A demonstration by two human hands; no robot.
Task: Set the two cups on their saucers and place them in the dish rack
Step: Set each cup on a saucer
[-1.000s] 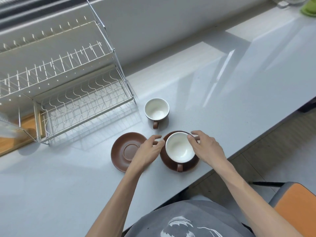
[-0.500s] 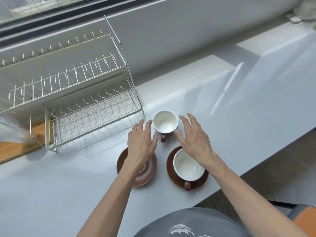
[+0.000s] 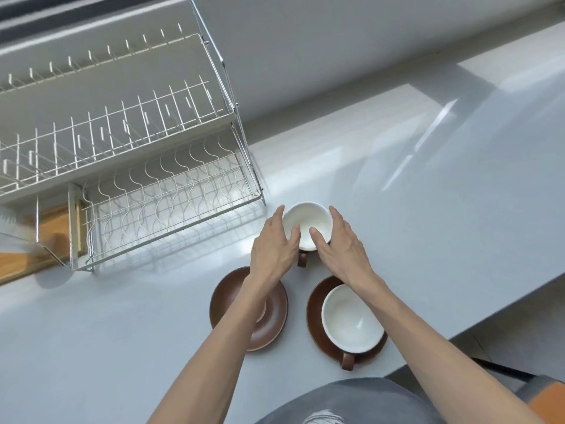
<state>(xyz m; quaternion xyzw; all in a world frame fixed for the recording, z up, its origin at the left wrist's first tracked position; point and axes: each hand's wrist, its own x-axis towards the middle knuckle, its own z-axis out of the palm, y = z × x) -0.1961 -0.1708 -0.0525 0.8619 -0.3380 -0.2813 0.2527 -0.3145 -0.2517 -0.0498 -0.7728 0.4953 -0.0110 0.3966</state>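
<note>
A white cup with a brown outside [image 3: 307, 220] stands on the counter, its handle toward me. My left hand [image 3: 272, 246] presses its left side and my right hand [image 3: 341, 249] its right side, thumbs over the rim. Nearer me, a second white cup [image 3: 351, 319] sits on a brown saucer [image 3: 315, 313]. An empty brown saucer [image 3: 269, 322] lies to its left, partly under my left forearm. The two-tier wire dish rack [image 3: 171, 197] stands at the left, empty.
The grey counter's front edge [image 3: 477, 319] runs diagonally at the right, with floor beyond. A wooden board [image 3: 52, 231] lies left of the rack. A wall rises behind the counter. An orange chair seat [image 3: 550, 399] shows at the bottom right.
Both hands left the cup on the right saucer, reached forward and closed on the sides of the far cup. The camera tilted and moved closer.
</note>
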